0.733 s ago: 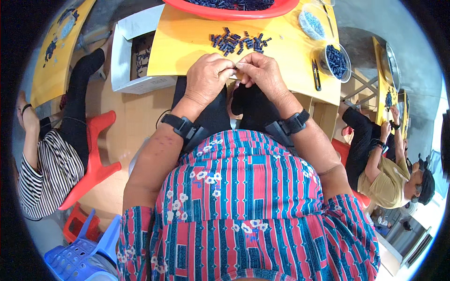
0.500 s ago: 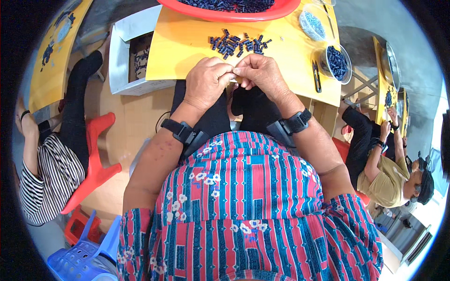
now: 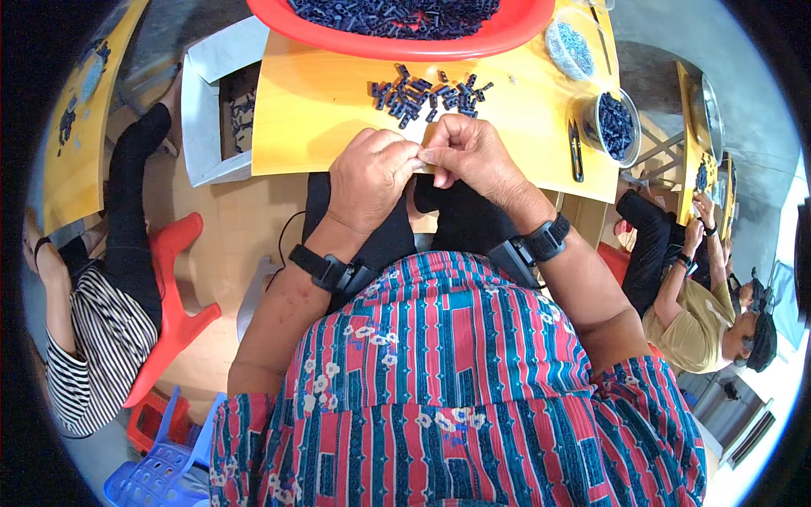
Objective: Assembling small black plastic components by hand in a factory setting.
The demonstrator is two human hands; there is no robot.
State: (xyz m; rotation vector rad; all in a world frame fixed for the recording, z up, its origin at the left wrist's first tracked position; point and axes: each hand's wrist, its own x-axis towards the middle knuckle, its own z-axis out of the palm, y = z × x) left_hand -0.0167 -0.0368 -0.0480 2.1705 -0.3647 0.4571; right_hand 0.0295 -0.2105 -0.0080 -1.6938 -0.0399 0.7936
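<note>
My left hand [image 3: 365,179] and right hand [image 3: 483,160] meet, pinched, on what I cannot tell; just beyond lie stubby dark pieces [image 3: 408,100] on the smooth yellow table [image 3: 317,106].

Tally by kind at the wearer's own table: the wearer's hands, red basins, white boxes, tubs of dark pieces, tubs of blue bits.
Left hand and right hand: 2
Red basin: 1
White box: 1
Tub of dark pieces: 1
Tub of blue bits: 1
Total: 6

Pink-teal striped shirt [image 3: 414,355], white flowers [image 3: 456,417]; black trousers [image 3: 473,221], black wristbands [image 3: 551,240].
</note>
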